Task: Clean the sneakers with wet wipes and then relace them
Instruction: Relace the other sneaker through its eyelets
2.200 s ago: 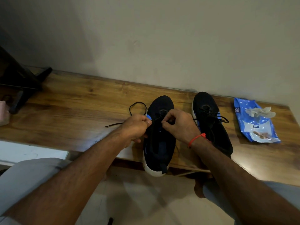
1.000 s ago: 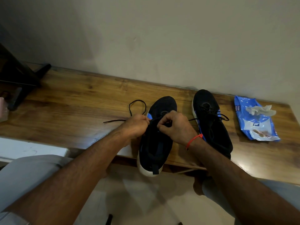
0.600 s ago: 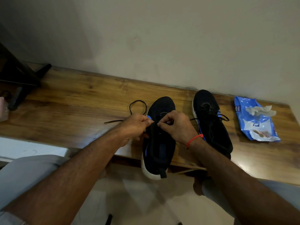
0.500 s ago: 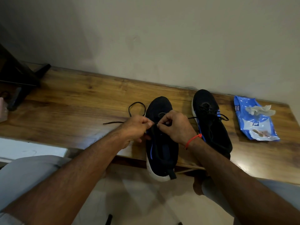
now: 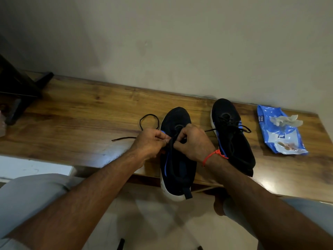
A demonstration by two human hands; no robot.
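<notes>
Two black sneakers with white soles stand on the wooden shelf (image 5: 75, 112). The left sneaker (image 5: 177, 170) has its heel hanging over the front edge. My left hand (image 5: 150, 141) pinches the black lace (image 5: 144, 121) at the shoe's left side, and the lace's free end loops out to the left on the wood. My right hand (image 5: 193, 141), with a red thread on the wrist, pinches the lace at the eyelets over the tongue. The right sneaker (image 5: 232, 136) stands laced beside it, untouched.
A blue wet-wipes pack (image 5: 281, 136) with a crumpled wipe (image 5: 286, 120) on it lies at the shelf's right end. A dark stand (image 5: 16, 91) occupies the far left. The wall rises directly behind the shelf. My knees are below the front edge.
The left sneaker's heel has swung slightly from side to side under my hands. Both hands stay pinched at the eyelets, and the lace loop on the left has barely shifted.
</notes>
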